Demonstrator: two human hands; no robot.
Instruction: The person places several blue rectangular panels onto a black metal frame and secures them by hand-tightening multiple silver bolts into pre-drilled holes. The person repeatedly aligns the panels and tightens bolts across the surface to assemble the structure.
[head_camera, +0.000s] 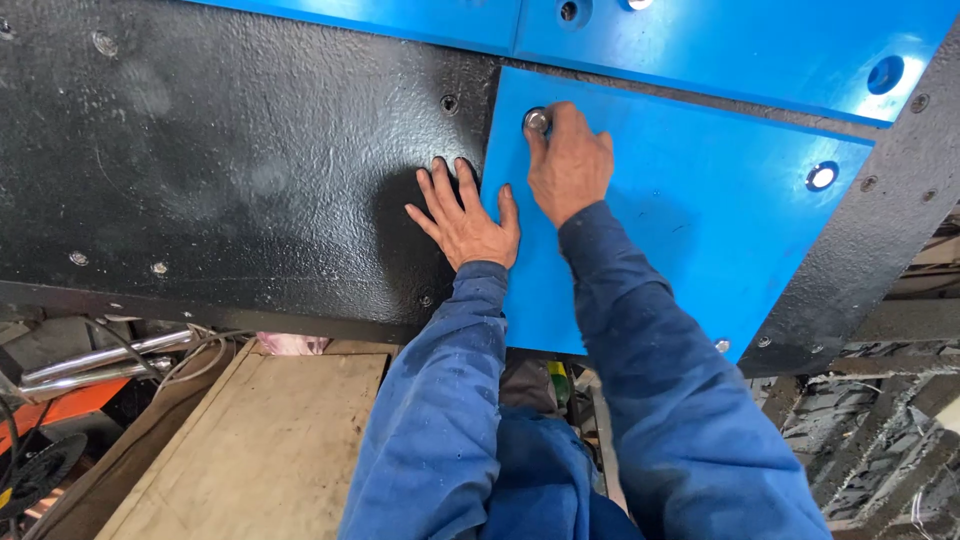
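A black textured panel (230, 170) carries a blue plate (680, 220), whose long axis runs left to right. The left hand (465, 225) lies flat with fingers (440, 185) spread open, straddling the plate's left edge. The right hand (570, 165) curls its fingers shut around a round metal bolt (537, 121) at the plate's upper-left corner, its head facing outward. Both blue-sleeved forearms reach upward, nearly parallel.
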